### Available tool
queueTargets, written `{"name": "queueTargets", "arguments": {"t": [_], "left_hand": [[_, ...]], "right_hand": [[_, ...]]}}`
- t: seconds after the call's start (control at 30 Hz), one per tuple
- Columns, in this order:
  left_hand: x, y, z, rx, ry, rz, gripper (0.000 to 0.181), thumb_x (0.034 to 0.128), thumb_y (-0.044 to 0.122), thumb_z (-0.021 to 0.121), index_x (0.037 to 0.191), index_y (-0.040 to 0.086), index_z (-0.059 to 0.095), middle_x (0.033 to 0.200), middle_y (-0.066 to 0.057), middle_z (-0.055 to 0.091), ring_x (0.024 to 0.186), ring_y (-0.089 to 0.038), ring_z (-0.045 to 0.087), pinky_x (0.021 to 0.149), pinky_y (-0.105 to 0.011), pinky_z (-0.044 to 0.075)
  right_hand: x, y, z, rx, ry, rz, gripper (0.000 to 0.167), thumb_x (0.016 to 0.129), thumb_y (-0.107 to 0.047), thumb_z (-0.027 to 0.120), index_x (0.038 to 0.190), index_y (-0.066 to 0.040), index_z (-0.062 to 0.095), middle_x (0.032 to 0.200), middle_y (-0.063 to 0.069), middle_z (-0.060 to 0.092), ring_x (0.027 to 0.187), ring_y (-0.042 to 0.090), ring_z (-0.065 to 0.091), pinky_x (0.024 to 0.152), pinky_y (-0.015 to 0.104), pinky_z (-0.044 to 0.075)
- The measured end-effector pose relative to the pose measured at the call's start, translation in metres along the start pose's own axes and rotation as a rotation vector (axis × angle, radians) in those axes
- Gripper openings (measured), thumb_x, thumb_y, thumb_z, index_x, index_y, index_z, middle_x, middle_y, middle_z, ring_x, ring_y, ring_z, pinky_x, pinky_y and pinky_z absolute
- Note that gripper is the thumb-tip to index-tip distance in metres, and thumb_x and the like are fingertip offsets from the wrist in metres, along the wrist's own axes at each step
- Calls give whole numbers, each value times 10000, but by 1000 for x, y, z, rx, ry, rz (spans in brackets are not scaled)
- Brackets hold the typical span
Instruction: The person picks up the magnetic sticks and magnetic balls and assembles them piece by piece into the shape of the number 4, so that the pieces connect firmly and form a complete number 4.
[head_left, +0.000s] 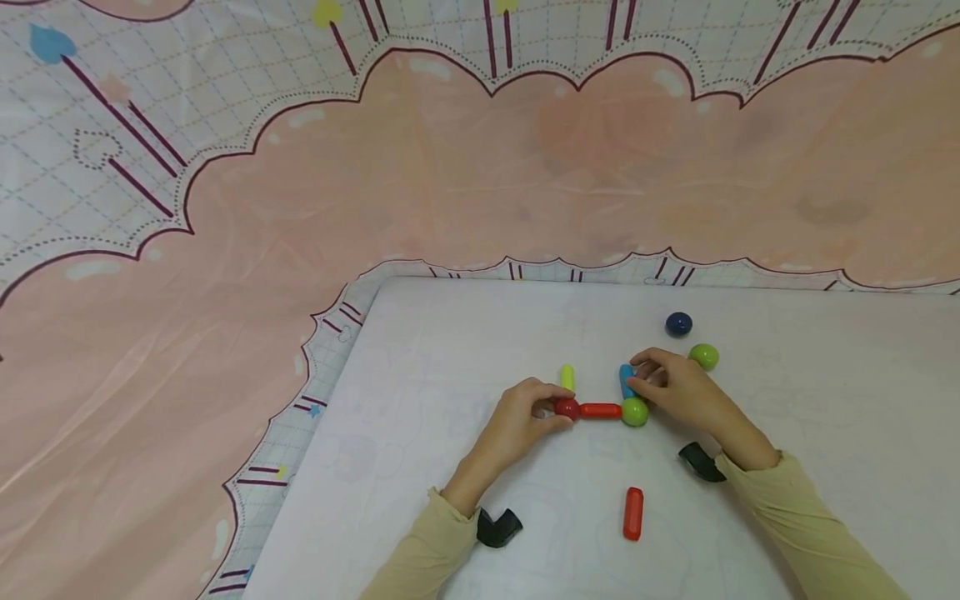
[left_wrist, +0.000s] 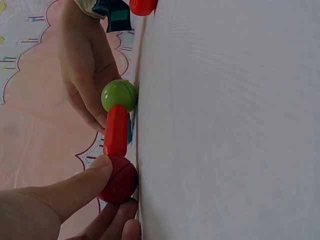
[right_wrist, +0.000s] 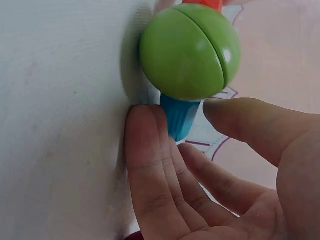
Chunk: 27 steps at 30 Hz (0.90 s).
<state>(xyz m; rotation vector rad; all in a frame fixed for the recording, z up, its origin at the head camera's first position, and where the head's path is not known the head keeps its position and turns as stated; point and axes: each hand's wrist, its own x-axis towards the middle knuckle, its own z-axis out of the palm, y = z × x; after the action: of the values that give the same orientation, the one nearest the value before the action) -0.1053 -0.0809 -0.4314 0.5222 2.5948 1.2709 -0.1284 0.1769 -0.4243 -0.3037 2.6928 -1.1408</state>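
In the head view, my left hand [head_left: 517, 414] pinches a dark red toy ball [head_left: 567, 409] between thumb and fingers. A red rod [head_left: 601, 411] joins that ball to a light green ball [head_left: 635, 412]. From the red ball a yellow-green rod [head_left: 567, 377] points toward the far side. A blue rod [head_left: 626, 381] extends likewise from the green ball. My right hand [head_left: 678, 389] holds the blue rod, thumb on one side and fingers on the other, as the right wrist view shows; fingertip contact is partly hidden. The left wrist view shows the thumb [left_wrist: 102, 170] against the red ball.
A loose red rod [head_left: 633, 514] lies nearer the front of the white table [head_left: 420, 500]. Beyond my right hand are a dark blue ball [head_left: 678, 324] and another green ball [head_left: 704, 357]. Black devices [head_left: 499, 528] sit by both wrists. Patterned pink cloth [head_left: 450, 183] lies past the table edge.
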Motion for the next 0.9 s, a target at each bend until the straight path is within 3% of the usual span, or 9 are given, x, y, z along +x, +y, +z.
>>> {"name": "queueTargets", "arguments": {"t": [0.3, 0.6, 0.9], "left_hand": [[-1, 1, -1, 4, -6, -5, 338, 836, 157, 804, 1165, 125, 733, 1033, -13, 683, 910, -113, 656, 786, -206, 516], [0, 1, -2, 7, -11, -14, 334, 842, 161, 799, 1169, 133, 734, 1028, -12, 683, 900, -123, 647, 765, -182, 509], [1, 1, -3, 13, -8, -19, 349, 825, 170, 810, 1166, 127, 745, 1021, -16, 686, 824, -60, 587, 737, -175, 493]], "right_hand": [[-3, -6, -5, 12, -17, 16, 322, 951, -150, 663, 1201, 43, 601, 1003, 138, 671, 841, 209, 626, 650, 275, 546], [-7, -9, -13, -18, 41, -67, 292, 960, -106, 639, 1202, 55, 610, 1066, 173, 664, 955, 299, 641, 868, 486, 554], [-12, -7, -18, -57, 124, -118, 303, 923, -77, 685, 1190, 54, 624, 1149, 220, 633, 965, 339, 635, 836, 497, 558]]}}
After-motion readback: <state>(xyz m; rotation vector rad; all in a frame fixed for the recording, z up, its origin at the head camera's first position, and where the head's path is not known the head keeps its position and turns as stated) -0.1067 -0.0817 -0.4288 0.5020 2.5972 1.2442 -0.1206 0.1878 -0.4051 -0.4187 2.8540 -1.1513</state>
